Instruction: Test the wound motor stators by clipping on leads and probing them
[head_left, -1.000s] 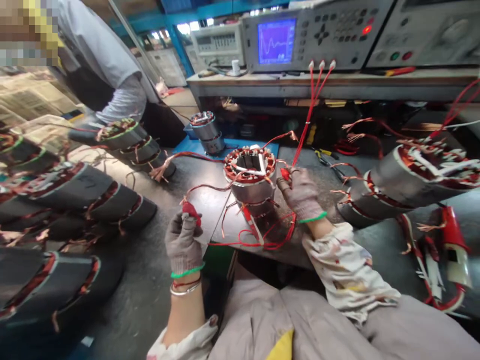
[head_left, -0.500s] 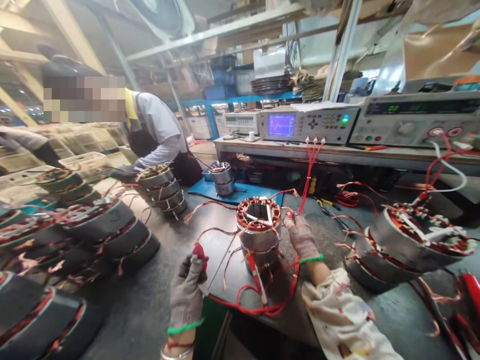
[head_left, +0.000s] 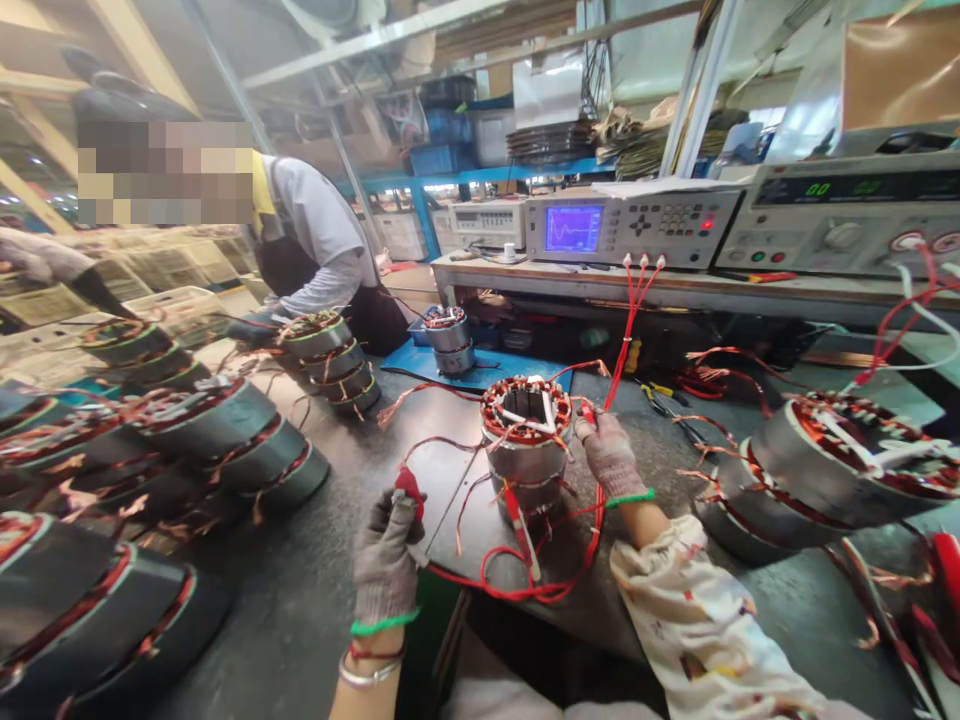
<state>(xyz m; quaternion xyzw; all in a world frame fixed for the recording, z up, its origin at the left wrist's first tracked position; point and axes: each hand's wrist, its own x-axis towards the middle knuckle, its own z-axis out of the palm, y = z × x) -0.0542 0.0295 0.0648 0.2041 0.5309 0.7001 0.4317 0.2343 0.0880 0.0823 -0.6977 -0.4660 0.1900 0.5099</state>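
A stack of wound motor stators [head_left: 526,455] stands in front of me, copper leads sticking out at its sides. My left hand [head_left: 386,545], in a grey knit glove, is closed on a red clip [head_left: 409,490] at the end of a lead left of the stack. Right of the stack my gloved right hand [head_left: 609,455] pinches another red clip [head_left: 589,411] close to its upper edge. A third red clip [head_left: 517,510] hangs at the stack's front. Red test cables [head_left: 624,370] run from the tester [head_left: 634,228], whose screen shows a wavy trace, and loop below the stack.
More stators stand at the left [head_left: 247,440] and right [head_left: 817,470]. A small stator [head_left: 450,340] sits on a blue mat [head_left: 495,368]. Pliers [head_left: 664,396] lie behind my right hand. A co-worker [head_left: 319,235] bends over the back left. A second instrument [head_left: 840,235] is at the right.
The view has shifted slightly, so the bench items sit a little further right. The tester's indicator light has turned from green to red. Both hands keep their clips.
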